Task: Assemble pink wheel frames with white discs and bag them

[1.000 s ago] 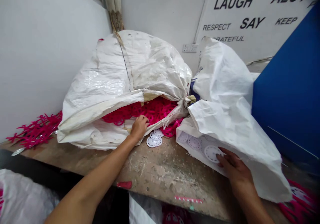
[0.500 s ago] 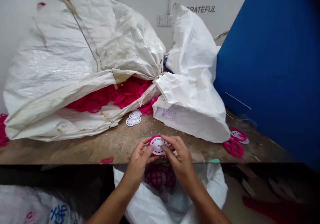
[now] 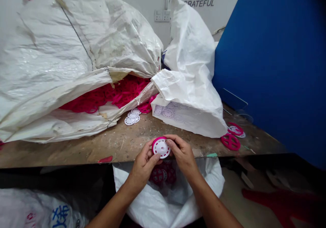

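Note:
Between my hands, over the table's front edge, is a small plastic wheel (image 3: 162, 148): a white slotted disc lying against a pink ring. My left hand (image 3: 145, 162) grips it from the left, thumb on the lower part of the white face. From the right, my right hand (image 3: 182, 155) holds the upper right rim between thumb and fingers. Below them an open white sack (image 3: 203, 184) contains several pink and white wheels (image 3: 163, 175). On the table lie loose white discs (image 3: 132, 117) and pink wheel parts (image 3: 230, 141).
A large white woven sack (image 3: 63, 38) full of pink parts (image 3: 112, 94) slumps on the table (image 3: 137, 141) at left. Beside it a smaller white bag (image 3: 191, 85) opens forward with white discs inside. A blue panel (image 3: 259, 68) stands at right.
The view has shifted a little, so the sacks and table appear further left and higher. My left thumb has slid lower on the disc, and my right thumb has moved up toward its rim.

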Demonstrator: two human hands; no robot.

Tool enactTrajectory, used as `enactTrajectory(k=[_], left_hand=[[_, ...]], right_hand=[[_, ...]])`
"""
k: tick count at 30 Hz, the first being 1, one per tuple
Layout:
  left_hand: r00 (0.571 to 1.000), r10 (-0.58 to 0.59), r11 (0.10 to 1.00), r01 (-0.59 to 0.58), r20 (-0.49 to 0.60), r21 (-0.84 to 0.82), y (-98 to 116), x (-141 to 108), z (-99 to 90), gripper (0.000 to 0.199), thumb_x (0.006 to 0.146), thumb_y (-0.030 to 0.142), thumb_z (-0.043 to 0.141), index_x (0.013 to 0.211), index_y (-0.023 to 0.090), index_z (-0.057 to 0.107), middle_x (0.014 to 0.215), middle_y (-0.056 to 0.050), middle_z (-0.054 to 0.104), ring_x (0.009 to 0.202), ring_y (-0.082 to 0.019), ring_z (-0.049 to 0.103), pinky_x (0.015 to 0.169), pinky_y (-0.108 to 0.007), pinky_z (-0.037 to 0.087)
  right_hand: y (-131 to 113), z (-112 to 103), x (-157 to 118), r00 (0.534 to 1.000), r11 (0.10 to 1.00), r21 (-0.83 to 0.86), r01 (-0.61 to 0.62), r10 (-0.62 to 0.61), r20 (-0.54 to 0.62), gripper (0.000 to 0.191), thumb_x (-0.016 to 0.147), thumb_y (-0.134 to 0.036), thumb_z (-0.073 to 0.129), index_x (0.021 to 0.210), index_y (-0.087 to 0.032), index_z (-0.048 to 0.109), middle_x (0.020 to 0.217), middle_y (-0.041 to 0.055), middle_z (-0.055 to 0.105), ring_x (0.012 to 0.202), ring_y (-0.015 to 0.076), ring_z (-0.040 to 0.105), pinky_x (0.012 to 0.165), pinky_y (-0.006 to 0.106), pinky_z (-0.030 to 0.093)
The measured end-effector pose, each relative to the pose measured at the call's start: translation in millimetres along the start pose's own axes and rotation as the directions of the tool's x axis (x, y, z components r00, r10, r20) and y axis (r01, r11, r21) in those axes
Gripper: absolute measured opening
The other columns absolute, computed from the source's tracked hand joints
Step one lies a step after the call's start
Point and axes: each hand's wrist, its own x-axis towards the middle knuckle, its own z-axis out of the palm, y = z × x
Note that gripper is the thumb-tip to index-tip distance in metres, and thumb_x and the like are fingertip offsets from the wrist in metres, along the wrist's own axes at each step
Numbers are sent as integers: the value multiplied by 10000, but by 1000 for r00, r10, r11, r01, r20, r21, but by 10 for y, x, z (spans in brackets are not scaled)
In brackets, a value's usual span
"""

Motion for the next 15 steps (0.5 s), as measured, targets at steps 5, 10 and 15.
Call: enactTrajectory(k=[5, 10, 15], left_hand=[[998, -32, 999, 31, -62, -12, -66, -13, 10, 507, 799, 395, 630, 1223, 157, 485, 944, -91, 668, 744, -186, 667, 668, -288, 563], [996, -68, 995, 64, -54, -72, -81, -7, 27, 541, 798, 370, 631, 1258, 157, 441, 996, -101, 657, 772, -179, 667, 663, -262, 553], [998, -47, 998, 46, -40, -31, -30, -17, -1, 536, 774, 279, 657, 1251, 195, 428, 1061, -79, 640, 819, -163, 645, 683, -236, 535]], right_hand=[[19, 38, -22, 998, 999, 41, -19, 17, 58, 238, 852, -369, 546, 985, -201, 649, 769, 4, 620, 553, 109, 501, 516, 219, 409], [58, 93, -21, 999, 998, 43, -35, 35, -4, 250, 876, -384, 503, 957, -187, 632, 768, 8, 609, 600, 120, 514, 530, 219, 405], [73, 40, -72, 983, 997, 65, -29, 16, 182, 321, 836, -302, 575, 1148, -229, 552, 902, 17, 633, 761, 153, 589, 668, 251, 471]])
